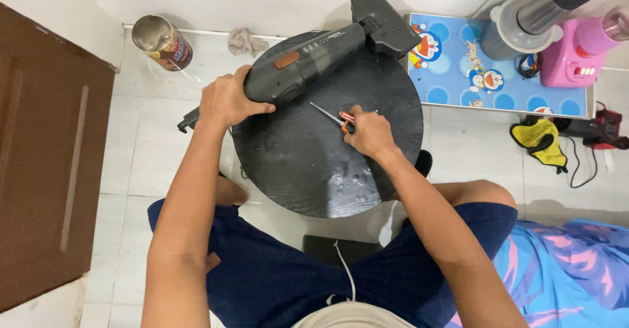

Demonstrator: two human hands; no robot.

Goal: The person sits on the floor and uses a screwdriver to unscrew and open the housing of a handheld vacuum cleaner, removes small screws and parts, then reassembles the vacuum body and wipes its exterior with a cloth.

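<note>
Screwdriver (pixel 335 116) clasped in right hand (pixel 370 131) grip; left hand (pixel 226 99) clamps vacuum (pixel 308 66) body.

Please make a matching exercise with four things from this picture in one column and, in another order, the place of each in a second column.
1. handheld vacuum
2. screwdriver
3. tin can
4. yellow cloth

A. on the floor, far right
B. under the left hand, on the round black table
C. on the floor, near the wall
D. in the right hand

Pairs: 1-B, 2-D, 3-C, 4-A
</note>
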